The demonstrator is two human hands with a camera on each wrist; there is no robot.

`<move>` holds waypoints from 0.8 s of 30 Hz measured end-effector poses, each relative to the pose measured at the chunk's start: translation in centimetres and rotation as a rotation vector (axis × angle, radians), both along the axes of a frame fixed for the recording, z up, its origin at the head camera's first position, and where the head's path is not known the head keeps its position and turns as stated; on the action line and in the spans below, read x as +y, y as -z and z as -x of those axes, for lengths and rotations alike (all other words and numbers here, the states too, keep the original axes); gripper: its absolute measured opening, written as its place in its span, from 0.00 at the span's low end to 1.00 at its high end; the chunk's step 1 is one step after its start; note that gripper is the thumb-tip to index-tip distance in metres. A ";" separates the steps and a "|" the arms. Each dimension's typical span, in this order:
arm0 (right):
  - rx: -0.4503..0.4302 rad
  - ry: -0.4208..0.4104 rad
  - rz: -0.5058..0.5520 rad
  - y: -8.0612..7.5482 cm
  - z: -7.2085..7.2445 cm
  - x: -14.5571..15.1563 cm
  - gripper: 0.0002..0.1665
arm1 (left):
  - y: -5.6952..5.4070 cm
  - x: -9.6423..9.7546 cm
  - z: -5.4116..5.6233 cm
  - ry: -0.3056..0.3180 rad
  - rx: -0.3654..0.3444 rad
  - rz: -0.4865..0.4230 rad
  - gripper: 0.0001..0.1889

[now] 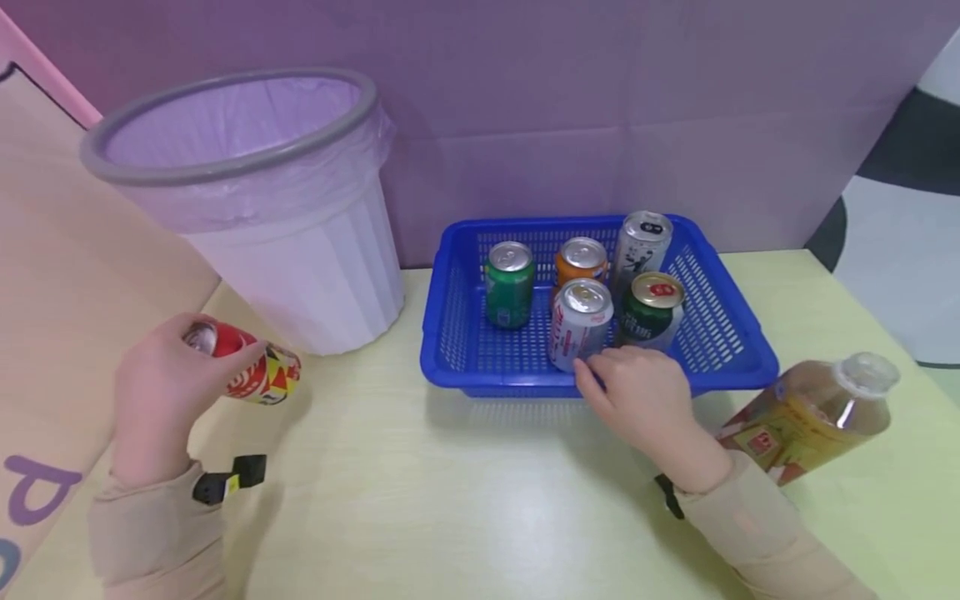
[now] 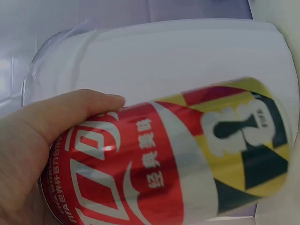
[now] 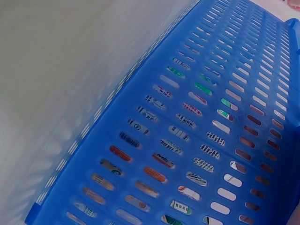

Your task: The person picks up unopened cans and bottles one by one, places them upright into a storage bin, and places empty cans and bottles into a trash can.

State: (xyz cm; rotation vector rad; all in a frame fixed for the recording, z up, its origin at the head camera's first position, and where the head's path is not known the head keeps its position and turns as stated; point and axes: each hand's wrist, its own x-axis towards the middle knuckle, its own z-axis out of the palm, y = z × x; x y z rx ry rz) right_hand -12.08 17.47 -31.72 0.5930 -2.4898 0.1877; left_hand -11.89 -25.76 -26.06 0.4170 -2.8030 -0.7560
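In the head view my left hand [image 1: 161, 379] grips a red and yellow soda can [image 1: 258, 375], tilted on its side above the table at the left. The left wrist view shows the thumb along the upper side of this can [image 2: 154, 154]. My right hand [image 1: 641, 396] holds the front rim of a blue plastic basket [image 1: 510, 381], fingers curled over it and thumb in front. Behind that rim stand a green can [image 1: 510, 287], an orange can [image 1: 581, 262], a white can [image 1: 581, 325], a dark green can [image 1: 651, 312] and a tall silver can [image 1: 641, 246].
A white bin [image 1: 300, 267] with a grey rim and a clear liner stands at the back left. To the right, partly behind my right forearm, is a plastic bottle [image 1: 810, 417] with a yellowish label. A purple panel [image 1: 525, 108] rises behind the table [image 1: 375, 500].
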 end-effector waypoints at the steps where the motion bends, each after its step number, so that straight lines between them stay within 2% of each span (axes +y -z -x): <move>1: -0.001 -0.002 -0.001 0.0 0.0 0.0 0.26 | -0.1 0.2 -0.1 0.000 0.010 0.001 0.36; 8: 0.011 -0.006 0.004 0.1 0.0 0.0 0.26 | -0.6 1.0 -0.3 0.025 0.026 0.015 0.35; 14: 0.012 -0.009 0.003 0.1 0.0 0.1 0.26 | -0.5 1.7 -0.1 0.051 0.041 -0.003 0.34; 24: 0.024 -0.020 0.012 0.0 -0.1 0.1 0.26 | -0.4 3.4 -0.2 0.114 0.181 0.009 0.29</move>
